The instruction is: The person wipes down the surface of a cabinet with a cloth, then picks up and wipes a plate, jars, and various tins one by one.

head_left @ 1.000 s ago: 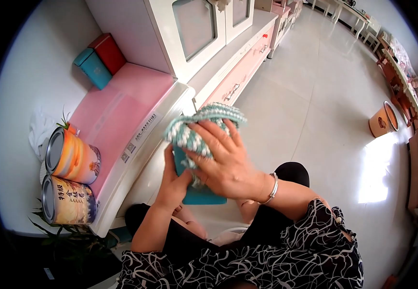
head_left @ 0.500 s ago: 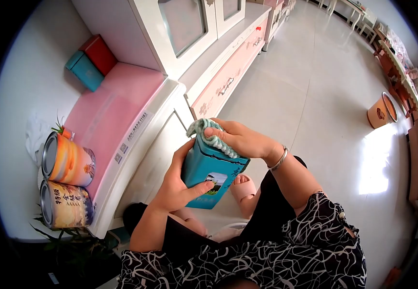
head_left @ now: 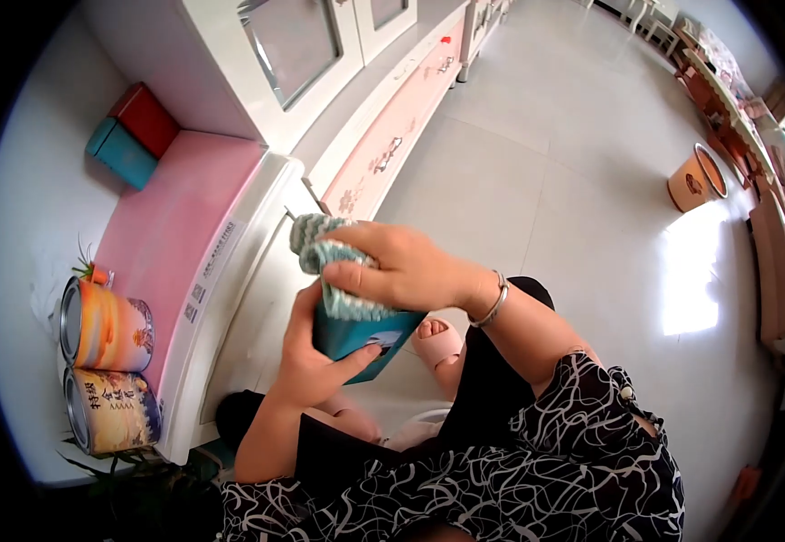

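Observation:
My left hand (head_left: 314, 354) grips a teal tin box (head_left: 347, 336) by its lower sides, thumb across the picture on its front. Over the top end of the tin, my right hand (head_left: 394, 266) presses a green-and-white knitted cloth (head_left: 349, 294), its fingers closed on the fabric. Part of the cloth bunches out to the left beyond the fingers. The cloth and hand cover the tin's upper end. The tin is tilted and held above my lap.
On the pink shelf (head_left: 180, 194) to the left stand a red box (head_left: 145, 119), another teal tin (head_left: 123, 154), an orange can (head_left: 112, 327) and a patterned can (head_left: 114, 411). A white cabinet with pink drawers (head_left: 383, 149) runs ahead. An orange bucket (head_left: 692, 183) stands on the floor at right.
My right hand has shifted left with the cloth, which now spreads over more of the tin's upper end. The tin and left hand sit slightly further left in view, and the view has shifted.

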`<state>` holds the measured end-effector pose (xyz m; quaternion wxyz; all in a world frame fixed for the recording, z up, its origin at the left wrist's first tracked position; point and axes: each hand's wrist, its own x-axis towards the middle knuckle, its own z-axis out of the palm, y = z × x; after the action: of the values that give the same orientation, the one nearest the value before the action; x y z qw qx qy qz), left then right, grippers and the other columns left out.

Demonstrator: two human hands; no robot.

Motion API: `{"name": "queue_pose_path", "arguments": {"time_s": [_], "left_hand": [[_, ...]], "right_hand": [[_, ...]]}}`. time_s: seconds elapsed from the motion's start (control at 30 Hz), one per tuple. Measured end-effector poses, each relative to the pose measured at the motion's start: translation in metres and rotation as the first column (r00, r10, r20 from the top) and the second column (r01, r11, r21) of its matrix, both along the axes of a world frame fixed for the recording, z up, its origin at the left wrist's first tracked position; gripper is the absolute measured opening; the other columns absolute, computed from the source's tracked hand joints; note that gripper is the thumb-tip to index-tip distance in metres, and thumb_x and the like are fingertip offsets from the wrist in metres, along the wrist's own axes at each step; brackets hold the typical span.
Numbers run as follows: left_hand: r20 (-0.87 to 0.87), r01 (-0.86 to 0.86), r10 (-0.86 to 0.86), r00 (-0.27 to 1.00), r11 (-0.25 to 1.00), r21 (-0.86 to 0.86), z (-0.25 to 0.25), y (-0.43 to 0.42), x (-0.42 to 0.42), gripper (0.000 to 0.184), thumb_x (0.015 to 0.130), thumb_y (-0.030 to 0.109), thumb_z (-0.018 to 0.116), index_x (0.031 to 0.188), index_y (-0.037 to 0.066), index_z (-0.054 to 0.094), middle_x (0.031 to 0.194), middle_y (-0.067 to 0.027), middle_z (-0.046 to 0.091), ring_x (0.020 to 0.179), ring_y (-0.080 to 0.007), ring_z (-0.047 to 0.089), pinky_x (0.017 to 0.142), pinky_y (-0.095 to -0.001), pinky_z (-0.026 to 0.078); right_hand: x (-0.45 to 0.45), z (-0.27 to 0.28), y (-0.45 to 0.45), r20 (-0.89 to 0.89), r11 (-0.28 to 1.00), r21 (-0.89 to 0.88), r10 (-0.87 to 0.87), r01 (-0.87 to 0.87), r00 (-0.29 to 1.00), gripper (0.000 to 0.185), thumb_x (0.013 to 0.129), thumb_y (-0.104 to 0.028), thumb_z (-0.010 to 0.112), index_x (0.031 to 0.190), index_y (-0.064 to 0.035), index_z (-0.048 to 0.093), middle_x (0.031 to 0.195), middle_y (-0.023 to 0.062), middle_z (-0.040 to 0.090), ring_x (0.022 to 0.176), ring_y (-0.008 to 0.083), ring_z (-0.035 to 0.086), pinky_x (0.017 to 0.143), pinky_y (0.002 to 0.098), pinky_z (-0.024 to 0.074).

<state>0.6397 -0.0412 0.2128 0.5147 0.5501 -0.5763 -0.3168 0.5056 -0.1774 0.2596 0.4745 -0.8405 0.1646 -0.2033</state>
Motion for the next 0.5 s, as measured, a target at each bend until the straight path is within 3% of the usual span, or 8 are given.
{"name": "queue_pose_path", "arguments": {"time_s": [0.07,0.1,0.17,0.23,0.3,0.4,0.47,0.5], "left_hand": [[-0.042,0.006,-0.011,0.999,0.995,-0.100,0.009,-0.002,-0.001,0.078,0.067,0.009,0.073,0.128,-0.003,0.027,0.120,-0.0150,0.041,0.109,-0.0228,0.043,0.092,-0.0342,0.037],[-0.071,-0.021,0.014,0.997,0.994,-0.104,0.010,-0.002,-0.001,0.078,0.067,0.009,0.072,0.128,-0.003,0.026,0.121,-0.0155,0.040,0.109,-0.0232,0.043,0.092,-0.0344,0.036],[-0.073,-0.059,0.050,0.996,0.990,-0.125,0.012,-0.001,0.002,0.079,0.068,0.010,0.072,0.129,-0.003,0.024,0.123,-0.0164,0.038,0.110,-0.0239,0.042,0.093,-0.0352,0.036],[-0.023,-0.145,0.143,0.989,0.976,-0.165,0.005,0.001,0.004,0.084,0.065,0.014,0.075,0.129,-0.003,0.024,0.124,-0.0160,0.037,0.112,-0.0240,0.040,0.094,-0.0356,0.034],[-0.053,-0.229,0.223,0.973,0.959,-0.166,-0.002,0.004,0.006,0.091,0.062,0.018,0.077,0.131,-0.001,0.021,0.125,-0.0153,0.035,0.113,-0.0242,0.039,0.094,-0.0362,0.034],[-0.098,-0.370,0.358,0.929,0.915,-0.163,-0.003,0.007,0.007,0.086,0.068,0.023,0.072,0.132,0.001,0.018,0.124,-0.0149,0.035,0.109,-0.0254,0.042,0.092,-0.0377,0.036],[-0.146,-0.481,0.459,0.876,0.847,-0.225,-0.008,0.008,0.008,0.079,0.073,0.022,0.066,0.132,0.001,0.018,0.124,-0.0149,0.035,0.108,-0.0252,0.042,0.090,-0.0380,0.037],[-0.288,-0.508,0.444,0.849,0.836,-0.207,-0.001,0.004,0.008,0.075,0.075,0.021,0.063,0.132,0.001,0.018,0.124,-0.0150,0.035,0.108,-0.0253,0.042,0.090,-0.0381,0.038]], "right_hand": [[0.001,-0.005,-0.006,0.046,0.985,0.164,-0.068,0.060,0.997,0.042,0.083,-0.042,0.047,0.102,-0.0053,0.056,0.084,0.0188,0.060,0.077,0.0342,0.057,0.069,0.0372,0.0449],[0.004,-0.010,-0.009,0.133,0.962,0.273,-0.053,0.015,0.990,0.042,0.085,-0.041,0.046,0.104,-0.0042,0.056,0.085,0.0161,0.061,0.078,0.0269,0.059,0.071,0.0327,0.0451],[0.006,-0.016,-0.007,0.198,0.921,0.389,-0.087,0.004,0.976,0.041,0.086,-0.038,0.047,0.104,-0.0027,0.055,0.087,0.0133,0.061,0.080,0.0217,0.057,0.072,0.0307,0.0447],[0.007,-0.009,-0.002,0.228,0.784,0.621,-0.190,0.008,0.955,0.039,0.088,-0.033,0.047,0.106,0.0008,0.054,0.092,0.0059,0.058,0.086,0.0108,0.051,0.075,0.0261,0.0433],[0.014,-0.014,0.003,0.385,0.712,0.699,-0.304,-0.060,0.871,0.037,0.090,-0.030,0.044,0.110,0.0002,0.050,0.094,0.0039,0.057,0.086,0.0093,0.049,0.077,0.0254,0.0422],[0.026,-0.025,0.015,0.514,0.656,0.746,-0.459,-0.114,0.725,0.036,0.092,-0.028,0.039,0.114,0.0005,0.045,0.097,0.0069,0.056,0.089,0.0118,0.048,0.081,0.0264,0.0403],[0.032,-0.048,0.028,0.551,0.840,0.543,-0.359,0.003,0.753,0.038,0.093,-0.029,0.036,0.116,0.0011,0.041,0.102,0.0129,0.053,0.095,0.0175,0.048,0.086,0.0289,0.0383],[0.038,-0.053,0.042,0.552,0.852,0.522,-0.371,0.038,0.747,0.038,0.093,-0.029,0.034,0.116,0.0014,0.040,0.104,0.0155,0.052,0.097,0.0205,0.047,0.087,0.0304,0.0375]]}}
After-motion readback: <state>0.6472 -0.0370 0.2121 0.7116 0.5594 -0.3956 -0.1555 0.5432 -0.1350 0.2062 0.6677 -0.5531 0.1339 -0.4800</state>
